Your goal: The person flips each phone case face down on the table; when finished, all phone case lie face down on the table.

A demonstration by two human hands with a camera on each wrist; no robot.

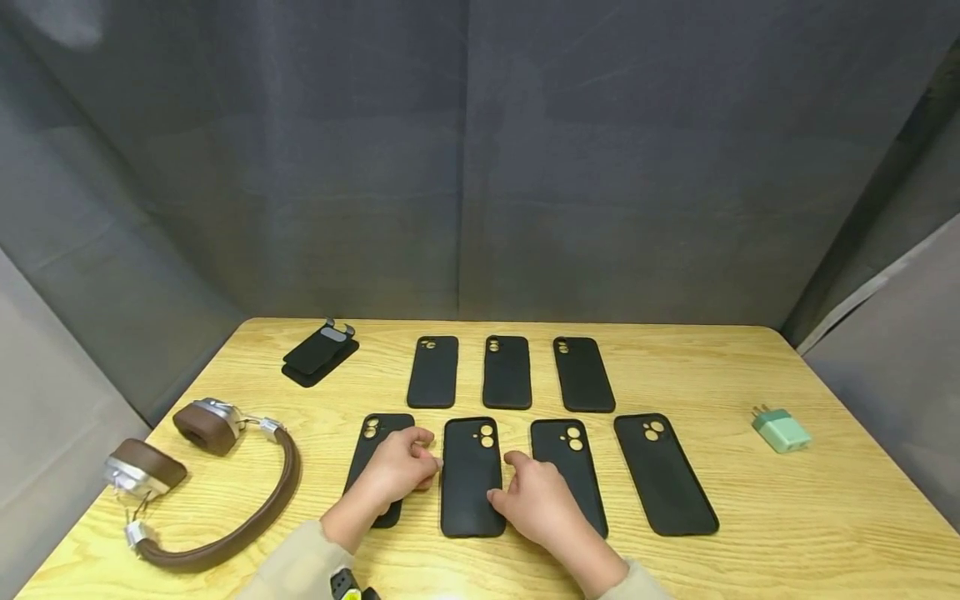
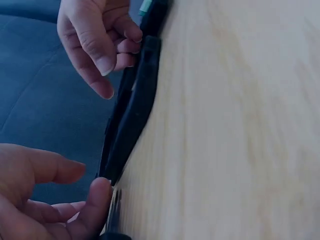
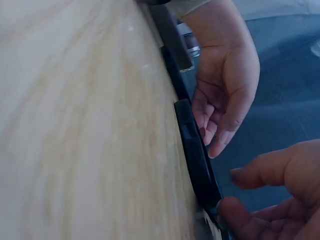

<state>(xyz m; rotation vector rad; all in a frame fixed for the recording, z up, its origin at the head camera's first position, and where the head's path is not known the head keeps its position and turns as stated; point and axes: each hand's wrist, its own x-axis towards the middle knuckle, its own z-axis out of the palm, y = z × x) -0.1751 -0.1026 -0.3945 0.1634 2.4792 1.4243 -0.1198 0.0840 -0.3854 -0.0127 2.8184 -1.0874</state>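
We see both hands apart from each other, fingers loosely bent, thumbs parted from index fingers. The left hand (image 1: pixel 399 471) lies over part of the left case (image 1: pixel 367 450), its thumb tip at the left edge of the middle case (image 1: pixel 470 479); we cannot tell how firmly it touches. The right hand (image 1: pixel 536 496) sets its thumb on the middle case's right rim and covers part of the third case (image 1: pixel 577 467). The middle case lies flat between our hands, its shallow hollow facing up inside a raised rim. Farther right lies the fourth case (image 1: pixel 663 479), also hollow side up. Beyond are the back-row cases (image 1: pixel 507 375), three side by side. At the outer edges we find headphones (image 1: pixel 202 557), a black stand (image 1: pixel 318 350) and a green plug (image 1: pixel 782 431).
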